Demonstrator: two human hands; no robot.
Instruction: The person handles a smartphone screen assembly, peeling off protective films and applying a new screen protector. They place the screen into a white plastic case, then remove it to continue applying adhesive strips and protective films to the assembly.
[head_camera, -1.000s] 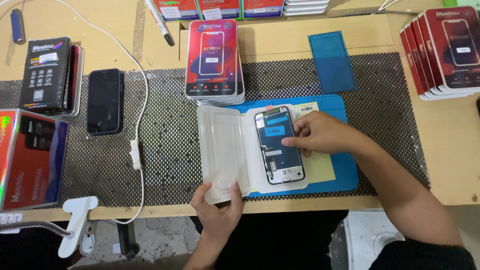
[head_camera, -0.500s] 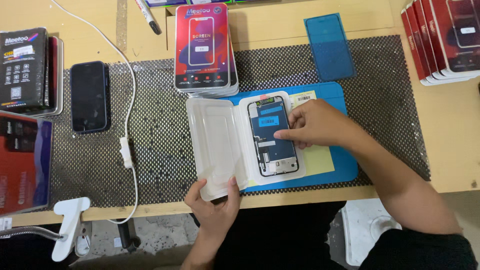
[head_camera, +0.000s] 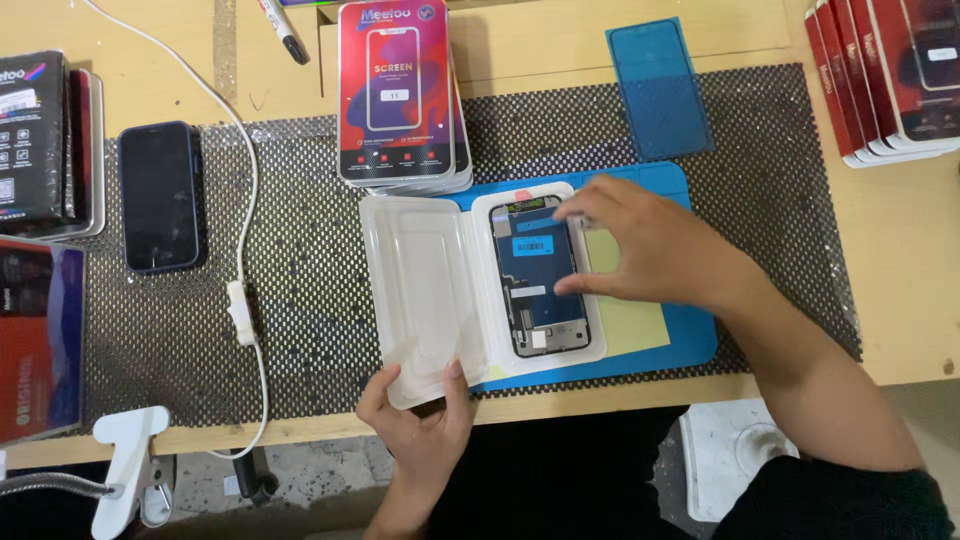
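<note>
A white plastic clamshell tray (head_camera: 425, 290) lies open on a blue work mat (head_camera: 690, 340). A phone screen part (head_camera: 538, 275) rests face down in its right half. My left hand (head_camera: 420, 425) pinches the near edge of the tray's empty left half. My right hand (head_camera: 650, 250) hovers over the screen part, with thumb and fingertips touching its right edge and top corner.
A stack of red screen boxes (head_camera: 400, 95) stands just behind the tray. More boxes (head_camera: 890, 75) line the far right, others (head_camera: 40, 140) the left. A dark phone (head_camera: 160, 195), white cable (head_camera: 245, 300), blue film (head_camera: 660, 90), marker (head_camera: 285, 30) and white clamp (head_camera: 125, 465) lie around.
My right hand has lifted off the screen part's middle and spread its fingers to the part's right edge. My left hand keeps its hold on the tray. The view has shifted slightly.
</note>
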